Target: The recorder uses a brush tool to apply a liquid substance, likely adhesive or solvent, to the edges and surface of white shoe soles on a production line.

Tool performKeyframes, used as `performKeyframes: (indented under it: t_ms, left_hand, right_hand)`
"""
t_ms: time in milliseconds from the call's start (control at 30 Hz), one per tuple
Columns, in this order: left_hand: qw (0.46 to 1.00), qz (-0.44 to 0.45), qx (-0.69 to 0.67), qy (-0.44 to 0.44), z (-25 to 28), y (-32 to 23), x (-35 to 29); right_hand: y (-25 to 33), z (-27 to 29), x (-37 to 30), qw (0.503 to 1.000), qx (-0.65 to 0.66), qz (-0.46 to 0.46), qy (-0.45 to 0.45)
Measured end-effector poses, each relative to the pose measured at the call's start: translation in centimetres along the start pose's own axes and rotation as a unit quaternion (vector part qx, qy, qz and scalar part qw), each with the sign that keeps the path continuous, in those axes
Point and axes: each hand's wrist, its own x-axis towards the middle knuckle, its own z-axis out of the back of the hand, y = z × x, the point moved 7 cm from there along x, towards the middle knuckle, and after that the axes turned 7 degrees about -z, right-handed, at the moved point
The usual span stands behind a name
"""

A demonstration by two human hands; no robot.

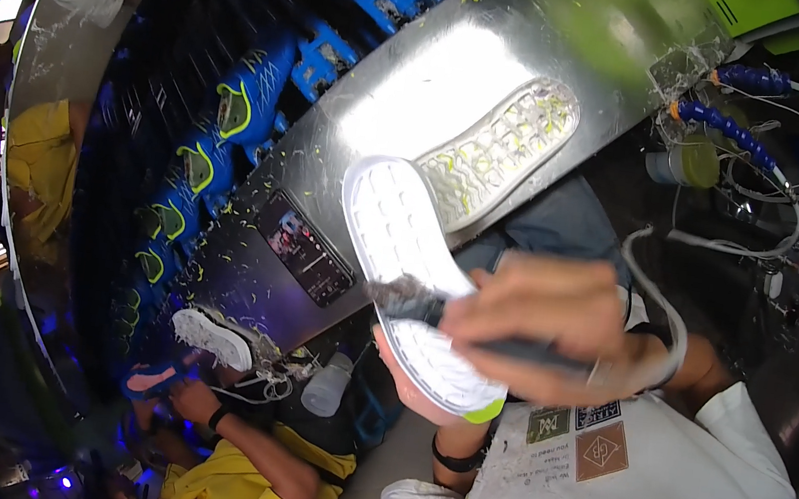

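Note:
My left hand [416, 393] is closed around the lower end of a white shoe sole [398, 224], gripping it from beneath. The sole's tread pattern faces up, and a yellow-green patch shows at its near end. My right hand [542, 319], smeared by motion, is wrapped around the dark handle of a brush [408, 299]. The brush's greyish bristles lie across the middle of the sole. Just beyond, a second, off-white sole [514, 144] with yellow-green bits in its tread lies on the metal bench [334, 130], partly behind the held one.
A phone [307, 249] lies on the bench amid yellow-green scraps. Blue shoes [237, 107] line the far left side. Blue segmented hoses [728, 131] and a lidded tub [683, 164] are at right. A yellow-shirted co-worker [258, 478] handles a shoe at lower left.

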Motion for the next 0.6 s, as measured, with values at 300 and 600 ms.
performKeyframes:
  t_ms: [300,600]
  left_hand:
    - [0.992,0.031,-0.024,-0.120,-2.3,-0.8,3.1]
    - [0.989,0.054,0.072,-0.118,-4.3,-1.4,3.6]
  right_hand:
    - [1.9,-0.1,-1.1,0.981,0.012,-0.017,0.194]
    - [3.0,-0.1,-2.0,0.972,-0.116,0.084,0.185]
